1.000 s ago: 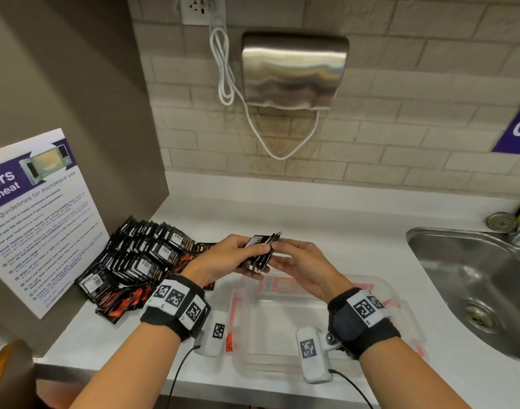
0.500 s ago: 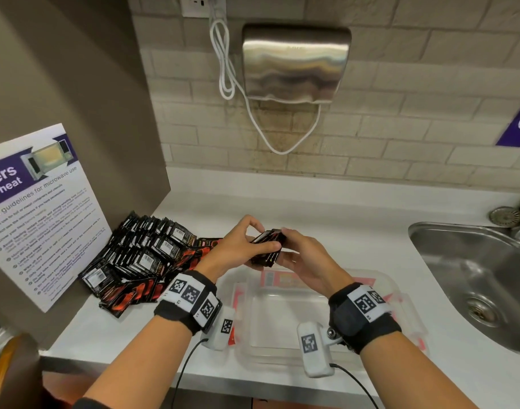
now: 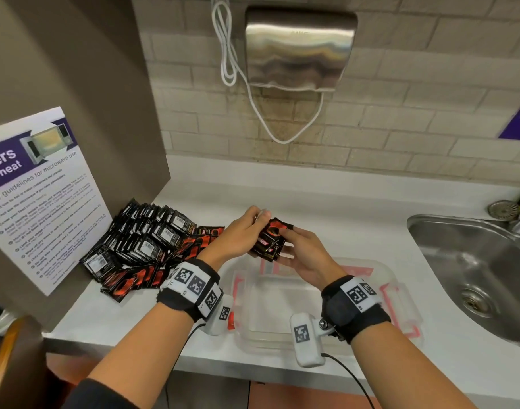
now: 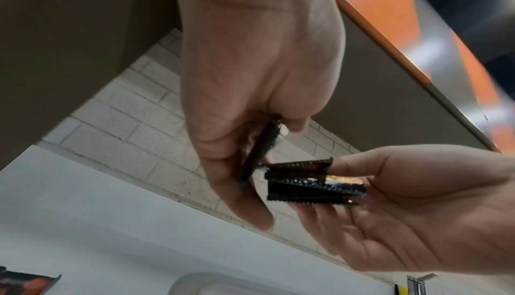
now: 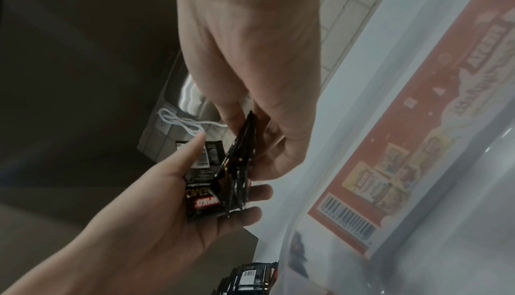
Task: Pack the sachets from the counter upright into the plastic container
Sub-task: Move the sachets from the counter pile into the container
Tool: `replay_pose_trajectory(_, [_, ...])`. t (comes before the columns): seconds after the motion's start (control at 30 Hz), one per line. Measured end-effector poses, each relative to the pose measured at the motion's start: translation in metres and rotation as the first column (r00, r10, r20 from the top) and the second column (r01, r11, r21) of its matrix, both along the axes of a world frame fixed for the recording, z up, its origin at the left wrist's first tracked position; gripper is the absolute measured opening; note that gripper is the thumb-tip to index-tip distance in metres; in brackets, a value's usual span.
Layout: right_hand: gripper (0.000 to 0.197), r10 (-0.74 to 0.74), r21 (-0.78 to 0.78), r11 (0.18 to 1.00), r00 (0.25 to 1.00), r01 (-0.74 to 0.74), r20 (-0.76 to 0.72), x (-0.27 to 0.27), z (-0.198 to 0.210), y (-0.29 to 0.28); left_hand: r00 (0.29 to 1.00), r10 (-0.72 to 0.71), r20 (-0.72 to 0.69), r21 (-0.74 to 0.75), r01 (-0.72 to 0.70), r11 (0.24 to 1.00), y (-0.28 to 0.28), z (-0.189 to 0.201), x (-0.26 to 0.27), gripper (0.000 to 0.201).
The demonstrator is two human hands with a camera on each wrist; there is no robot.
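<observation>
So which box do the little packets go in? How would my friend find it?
Find the steel sink on the right of the white counter. Just left of it, at the counter's front edge under both hands, sits the plastic container. It is see-through with red clips, unlike the black packet pile.

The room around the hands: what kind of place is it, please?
Probably a shared kitchenette or office pantry. A steel sink is set into the white counter, a microwave safety poster stands on the left, and a steel wall unit hangs on the tiles.
</observation>
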State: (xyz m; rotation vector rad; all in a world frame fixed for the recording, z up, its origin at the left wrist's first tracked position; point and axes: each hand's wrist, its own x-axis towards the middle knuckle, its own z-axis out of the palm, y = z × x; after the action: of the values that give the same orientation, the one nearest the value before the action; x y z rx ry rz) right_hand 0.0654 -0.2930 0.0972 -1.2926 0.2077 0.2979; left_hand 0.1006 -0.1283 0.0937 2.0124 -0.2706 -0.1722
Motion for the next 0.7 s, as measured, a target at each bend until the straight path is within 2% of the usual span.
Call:
replay_pose_trajectory(0.07, [0.023,-0.005,-0.006,1.000,1.000,0.005,0.002,0.000,-0.001,0.004,0.997,0.050,0.058,0.087,-0.055,0.995,-0.001,0.000,0.003,0.035])
replay_pose_trajectory(0.13, [0.025,-0.020,-0.001,1.000,1.000,0.020,0.004,0.001,-0.002,0.006,0.998,0.037,0.048,0.126,-0.043,0.991,-0.004,0.000,0.006,0.036])
replay_pose_trajectory(0.27, [0.029,-0.023,0.067,0.997,1.000,0.024,-0.010,0.000,0.000,0.013,0.998,0.004,-0.059,0.178,0.006,0.984,-0.016,-0.002,-0.003,0.069])
replay_pose_trajectory(0.33, [0.029,-0.020,0.056,0.998,0.999,0.022,-0.029,0.000,0.001,0.018,0.994,0.003,-0.109,0.211,0.020,0.977,-0.023,-0.005,-0.006,0.076])
replay_pose_trajectory(0.4, [0.028,-0.028,0.024,0.999,0.998,0.030,-0.064,-0.001,0.002,0.021,0.986,0.005,-0.168,0.163,0.023,0.986,-0.027,-0.008,-0.007,0.062])
replay_pose_trajectory(0.47, [0.027,-0.037,0.011,0.999,0.993,0.038,-0.112,-0.001,0.002,0.022,0.973,0.023,-0.231,0.096,0.000,0.995,-0.026,-0.007,-0.007,0.034])
replay_pose_trajectory(0.53, [0.027,-0.040,0.028,0.999,0.989,0.044,-0.145,-0.002,0.002,0.021,0.960,0.062,-0.272,0.091,-0.038,0.995,-0.024,-0.006,-0.006,0.024])
replay_pose_trajectory(0.57, [0.027,-0.043,0.045,0.998,0.987,0.050,-0.152,-0.003,0.001,0.021,0.961,0.061,-0.270,0.109,-0.033,0.994,-0.021,-0.005,-0.005,0.027])
replay_pose_trajectory(0.63, [0.030,-0.059,0.082,0.994,0.984,0.074,-0.166,-0.002,0.001,0.020,0.976,0.034,-0.213,0.188,0.007,0.982,-0.017,-0.007,-0.001,0.053])
replay_pose_trajectory(0.7, [0.035,-0.066,0.128,0.988,0.982,0.090,-0.176,-0.002,0.000,0.019,0.991,-0.004,-0.132,0.240,0.036,0.970,-0.016,-0.008,-0.001,0.060])
